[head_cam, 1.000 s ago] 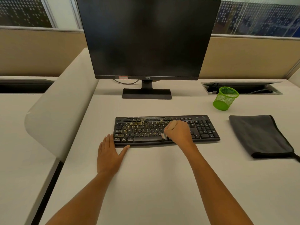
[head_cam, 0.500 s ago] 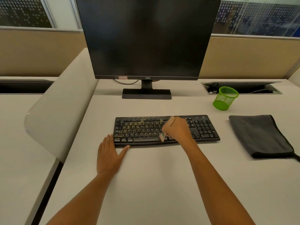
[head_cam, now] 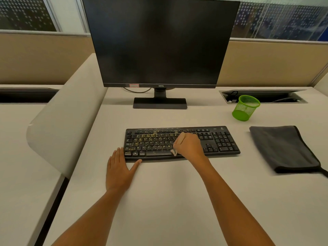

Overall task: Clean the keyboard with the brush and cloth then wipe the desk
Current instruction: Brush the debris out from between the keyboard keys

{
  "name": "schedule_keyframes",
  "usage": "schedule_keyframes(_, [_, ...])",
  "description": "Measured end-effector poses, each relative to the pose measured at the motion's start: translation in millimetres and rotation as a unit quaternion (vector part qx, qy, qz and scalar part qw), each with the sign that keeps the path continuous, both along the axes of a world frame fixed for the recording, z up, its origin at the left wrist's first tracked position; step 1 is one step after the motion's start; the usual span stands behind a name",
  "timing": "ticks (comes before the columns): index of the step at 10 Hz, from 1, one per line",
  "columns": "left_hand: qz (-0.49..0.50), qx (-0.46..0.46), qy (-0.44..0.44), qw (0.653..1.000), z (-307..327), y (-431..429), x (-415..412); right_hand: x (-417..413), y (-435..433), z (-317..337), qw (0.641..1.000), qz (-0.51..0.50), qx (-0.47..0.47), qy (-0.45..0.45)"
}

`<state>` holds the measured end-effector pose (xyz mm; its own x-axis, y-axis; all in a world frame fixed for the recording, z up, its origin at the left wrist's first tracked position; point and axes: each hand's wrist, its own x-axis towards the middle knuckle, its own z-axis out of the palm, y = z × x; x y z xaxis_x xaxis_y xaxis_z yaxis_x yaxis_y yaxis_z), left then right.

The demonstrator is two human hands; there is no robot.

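Observation:
A black keyboard (head_cam: 220, 141) lies on the beige desk (head_cam: 168, 192), with yellowish crumbs scattered over its left and middle keys. My right hand (head_cam: 189, 146) rests over the keyboard's middle and is closed on a small pale brush (head_cam: 174, 152), whose bristle end touches the lower key row. My left hand (head_cam: 119, 170) lies flat on the desk, fingers apart, against the keyboard's front left corner. A folded dark grey cloth (head_cam: 284, 148) sits on the desk to the right of the keyboard.
A dark monitor (head_cam: 159, 41) stands behind the keyboard on its stand. A green mesh cup (head_cam: 245, 108) stands at the back right, in front of an open cable tray (head_cam: 264, 96). A pale curved divider panel (head_cam: 65, 110) borders the desk's left side.
My right hand has drawn the brush a little leftward and toward the keyboard's front row. My left hand has stayed in place.

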<state>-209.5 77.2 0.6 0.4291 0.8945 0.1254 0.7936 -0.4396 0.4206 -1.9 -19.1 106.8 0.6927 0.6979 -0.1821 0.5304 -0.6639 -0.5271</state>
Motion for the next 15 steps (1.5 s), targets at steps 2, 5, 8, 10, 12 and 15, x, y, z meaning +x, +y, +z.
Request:
schedule_keyframes(2, [-0.001, 0.002, 0.001, 1.0, 0, 0, -1, 0, 4, 4, 0.995, -0.047, 0.085, 0.003])
schedule_keyframes(5, [-0.001, -0.002, 0.005, 1.0, 0, 1, 0, 7, 3, 11, 0.998, -0.017, 0.052, 0.004])
schedule_keyframes(8, [-0.003, 0.003, 0.003, 1.0, -1, 1, 0, -36, 14, 3, 0.992, 0.05, -0.011, -0.113])
schedule_keyframes(10, [-0.002, 0.008, 0.006, 1.0, -4, 2, -1, -39, 28, 5, 0.994, 0.033, 0.091, 0.055])
schedule_keyframes(12, [-0.005, 0.003, 0.005, 1.0, -4, 2, -1, -15, 14, 18, 0.995, -0.025, 0.014, -0.097])
schedule_keyframes(15, [-0.002, 0.007, 0.002, 1.0, -3, 2, 0, -63, 30, 1, 0.994, 0.086, 0.067, -0.007])
